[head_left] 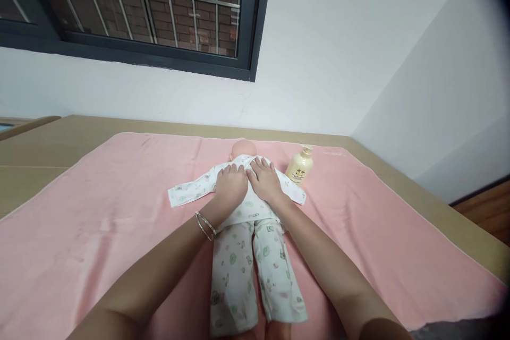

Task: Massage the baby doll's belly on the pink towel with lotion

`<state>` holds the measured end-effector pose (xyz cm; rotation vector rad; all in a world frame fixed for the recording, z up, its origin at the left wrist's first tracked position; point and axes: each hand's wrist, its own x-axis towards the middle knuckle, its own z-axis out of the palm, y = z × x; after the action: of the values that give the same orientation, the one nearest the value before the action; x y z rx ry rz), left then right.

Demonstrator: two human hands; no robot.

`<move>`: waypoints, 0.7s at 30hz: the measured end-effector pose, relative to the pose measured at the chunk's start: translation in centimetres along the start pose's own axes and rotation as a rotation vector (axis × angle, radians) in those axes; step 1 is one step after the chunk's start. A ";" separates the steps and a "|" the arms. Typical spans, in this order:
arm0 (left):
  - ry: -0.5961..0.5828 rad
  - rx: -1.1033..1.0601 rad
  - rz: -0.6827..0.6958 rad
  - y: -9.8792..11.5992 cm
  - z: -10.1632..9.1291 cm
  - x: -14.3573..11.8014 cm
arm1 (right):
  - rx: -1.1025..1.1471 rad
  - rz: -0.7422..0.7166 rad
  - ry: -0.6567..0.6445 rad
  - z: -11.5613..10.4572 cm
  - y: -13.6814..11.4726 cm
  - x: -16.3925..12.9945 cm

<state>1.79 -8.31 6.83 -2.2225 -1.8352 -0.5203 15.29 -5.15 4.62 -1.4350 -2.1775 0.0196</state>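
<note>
A baby doll in a white printed pyjama top [250, 210] and matching trousers [235, 271] lies stretched out, its bald head [244, 147] at the far end and its sleeves spread sideways. My left hand [231, 186] rests on the left side of the doll's upper body, fingers pointing away from me and foreshortened. Beside it, my right hand [266, 178] lies flat on the right side, fingers apart. The thumbs come close together near the middle. Two thin bangles [205, 226] circle my left wrist. No facial features of the doll show.
A pale yellow pump bottle [299, 166] stands close to the doll's right-hand sleeve. Under everything spreads a pink blanket [131, 196] over a tan surface [95, 125]. Behind rise a white wall [311, 64] and a dark-framed barred window [159, 53].
</note>
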 end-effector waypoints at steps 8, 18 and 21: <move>0.116 -0.210 -0.074 -1.2 3.1 0.7 | 0.097 -0.045 0.065 0.8 0.2 0.0; 0.153 -0.282 -0.092 -1.2 3.9 0.6 | 0.119 -0.036 -0.005 1.0 0.5 0.2; 0.145 -0.268 -0.092 -1.1 3.7 0.6 | 0.095 -0.054 -0.043 0.7 0.6 0.3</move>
<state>1.26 -6.14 3.59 -2.1986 -1.8936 -0.9707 15.39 -4.51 3.97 -1.3344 -2.2187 0.1336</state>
